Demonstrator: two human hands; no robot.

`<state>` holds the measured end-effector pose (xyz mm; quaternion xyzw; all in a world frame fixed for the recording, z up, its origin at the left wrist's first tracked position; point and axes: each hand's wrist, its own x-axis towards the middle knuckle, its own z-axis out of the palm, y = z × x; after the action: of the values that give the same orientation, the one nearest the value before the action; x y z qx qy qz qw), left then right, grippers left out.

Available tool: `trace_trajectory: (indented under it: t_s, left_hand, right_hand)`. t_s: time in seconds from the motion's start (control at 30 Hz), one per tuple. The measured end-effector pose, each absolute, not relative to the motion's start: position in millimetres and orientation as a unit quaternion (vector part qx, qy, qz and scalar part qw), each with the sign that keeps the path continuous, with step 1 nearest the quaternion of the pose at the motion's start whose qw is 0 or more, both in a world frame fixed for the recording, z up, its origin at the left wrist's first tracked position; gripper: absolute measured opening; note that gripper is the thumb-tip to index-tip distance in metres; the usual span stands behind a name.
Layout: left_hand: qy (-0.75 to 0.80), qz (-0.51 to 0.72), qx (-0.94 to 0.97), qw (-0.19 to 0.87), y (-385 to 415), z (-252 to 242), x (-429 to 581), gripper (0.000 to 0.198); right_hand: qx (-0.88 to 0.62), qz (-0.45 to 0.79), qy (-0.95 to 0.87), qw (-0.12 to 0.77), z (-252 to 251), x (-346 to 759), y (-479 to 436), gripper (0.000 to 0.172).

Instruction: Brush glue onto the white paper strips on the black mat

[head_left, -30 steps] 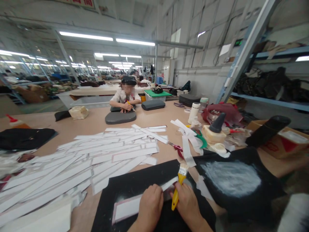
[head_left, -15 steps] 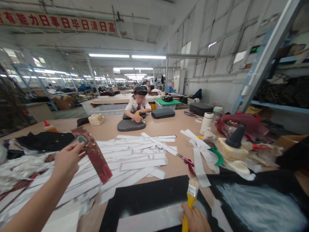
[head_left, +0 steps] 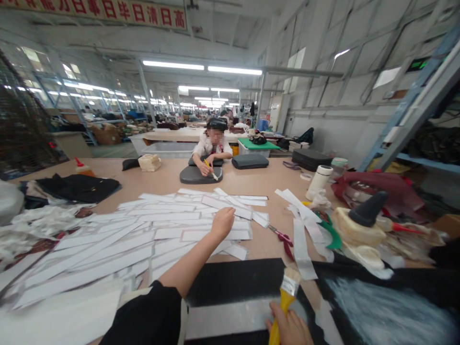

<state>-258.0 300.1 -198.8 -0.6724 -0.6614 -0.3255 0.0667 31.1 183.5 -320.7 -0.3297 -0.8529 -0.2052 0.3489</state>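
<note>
My left hand (head_left: 223, 223) reaches over a spread of long white-backed strips (head_left: 132, 254), its fingers closed at the edge of one white strip (head_left: 215, 203). The fingertips partly hide the point of contact. My right hand (head_left: 290, 327) grips the yellow handle of a paintbrush (head_left: 287, 292), bristles pointing up and away from me. Under that hand lies a pale strip (head_left: 226, 318) on a black sheet (head_left: 237, 278). Maroon-handled scissors (head_left: 283, 239) rest just beyond the sheet.
Across the table (head_left: 251, 184) a co-worker (head_left: 212, 143) brushes a grey padded panel (head_left: 196, 176). At right stand a white bottle (head_left: 319, 183), a cream block with a dark cone (head_left: 368, 208) and a white-smeared black sheet (head_left: 391, 306). Black cloth (head_left: 79, 188) lies left.
My left hand has moved right, from holding up a brown-and-red patterned strip to the white strips; the patterned face no longer shows there. My right hand keeps the brush nearly still.
</note>
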Motion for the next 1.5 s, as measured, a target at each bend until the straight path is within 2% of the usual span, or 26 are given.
trace_trajectory:
  t_s: [0.13,0.23,0.33,0.43,0.6,0.7,0.83,0.97,1.03,1.1,1.17,1.23,1.4,1.5]
  left_hand:
    - [-0.627,-0.278,-0.728,-0.003,217,-220,-233,0.018]
    - [-0.602,-0.254,-0.756,-0.046,137,-227,-232,0.022]
    - [-0.617,-0.23,-0.751,-0.045,74,-239,-239,0.029]
    - [-0.644,-0.208,-0.736,-0.004,39,-257,-248,0.032]
    - [-0.656,-0.208,-0.724,0.049,28,-276,-256,0.047]
    - [-0.667,-0.24,-0.703,0.057,30,-277,-257,0.039]
    - [-0.669,-0.25,-0.696,0.083,23,-270,-256,0.042]
    - [-0.664,-0.271,-0.69,0.104,5,-267,-244,0.024]
    - [-0.662,-0.27,-0.692,0.103,-2,-271,-237,0.022]
    - [-0.66,-0.268,-0.694,0.107,-6,-277,-231,0.024]
    - [-0.658,-0.264,-0.696,0.11,-6,-283,-228,0.026]
    - [-0.659,-0.265,-0.695,0.113,-5,-287,-227,0.026]
    - [-0.665,-0.257,-0.695,0.092,-2,-290,-227,0.025]
    - [-0.659,-0.255,-0.7,0.101,-1,-288,-227,0.026]
  right_hand:
    - [-0.369,-0.116,-0.867,0.315,-297,31,170,0.028]
    - [-0.376,-0.066,-0.866,0.322,-286,28,166,0.029]
    - [-0.329,-0.02,-0.892,0.309,-275,21,166,0.03]
    - [-0.267,0.031,-0.929,0.255,-267,11,170,0.04]
    - [-0.236,0.071,-0.947,0.207,-270,4,182,0.049]
    - [-0.226,0.073,-0.947,0.214,-274,9,189,0.045]
    - [-0.184,0.021,-0.954,0.236,-259,8,191,0.031]
    - [-0.107,0.002,-0.973,0.205,-217,-23,175,0.03]
    - [-0.092,0.034,-0.978,0.186,-198,-50,164,0.027]
    - [-0.104,0.091,-0.968,0.21,-189,-80,154,0.022]
    - [-0.128,0.163,-0.949,0.238,-190,-108,148,0.023]
    - [-0.145,0.204,-0.94,0.23,-198,-130,147,0.026]
    - [-0.173,0.087,-0.959,0.205,-207,-150,151,0.034]
    - [-0.132,0.105,-0.969,0.183,-200,-147,147,0.025]
